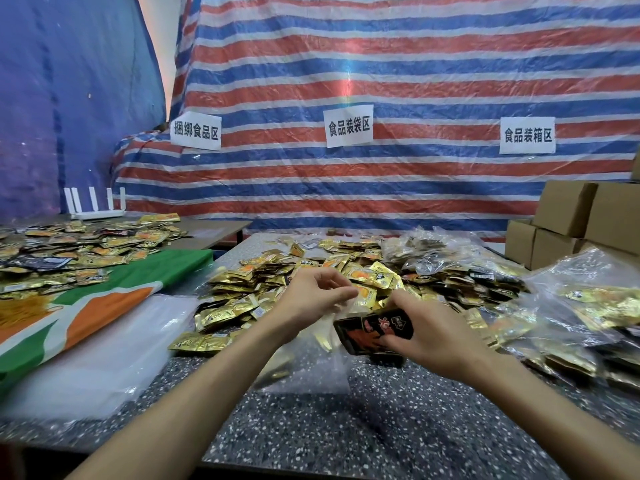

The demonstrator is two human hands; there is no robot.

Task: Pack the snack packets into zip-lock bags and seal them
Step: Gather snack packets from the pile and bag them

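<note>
Right now the person's left hand has its thumb and fingers curled, pinching the upper edge of a clear plastic zip-lock bag that hangs down to the grey speckled table. Through the bag's blurred wall a few gold shapes show, so it seems to hold some gold packets; how many cannot be told. The right hand grips a small stack of black snack packets with red print, fingers and thumb closed round it, just at the bag's mouth and close to the left hand's fingertips. Whether the stack's leading edge is inside the mouth cannot be told.

Behind both hands a loose heap of gold foil snack packets covers the middle of the table, with some black ones mixed in toward the right. On the right lie filled clear plastic bags, stuffed with gold and black packets. More filled bags sit at the far side of the heap. A flat pile of empty clear bags lies at the left, partly over a green, orange and white sheet. A neighbouring table to the left carries more scattered packets. Brown cardboard boxes are stacked at the far right, their flaps closed.
</note>
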